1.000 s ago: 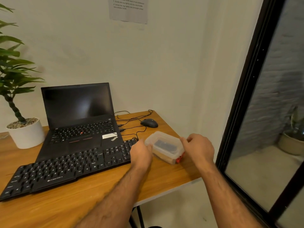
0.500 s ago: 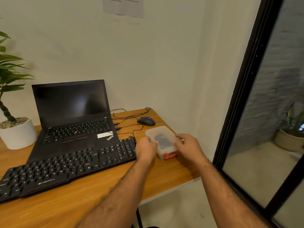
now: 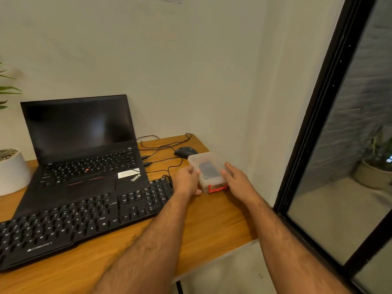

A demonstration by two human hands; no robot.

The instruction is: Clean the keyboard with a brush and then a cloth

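A black external keyboard [image 3: 84, 221] lies along the front of the wooden desk [image 3: 212, 225]. To its right stands a small clear plastic box [image 3: 206, 166] with a red latch [image 3: 217, 188] facing me and something dark inside. My left hand [image 3: 187, 180] grips the box's left side, fingers curled round it. My right hand [image 3: 235, 179] holds the right side, thumb on the lid edge. No brush or cloth shows outside the box.
An open black laptop [image 3: 84, 149] sits behind the keyboard. A black mouse [image 3: 184, 151] and its cables lie just beyond the box. A white plant pot [image 3: 12, 170] stands at far left. The desk's right edge nears a black-framed glass door [image 3: 314, 128].
The box, tilted and held up a second ago, has been turned and now sits flat on the desk with the red latch toward me. Both hands stayed on its sides.
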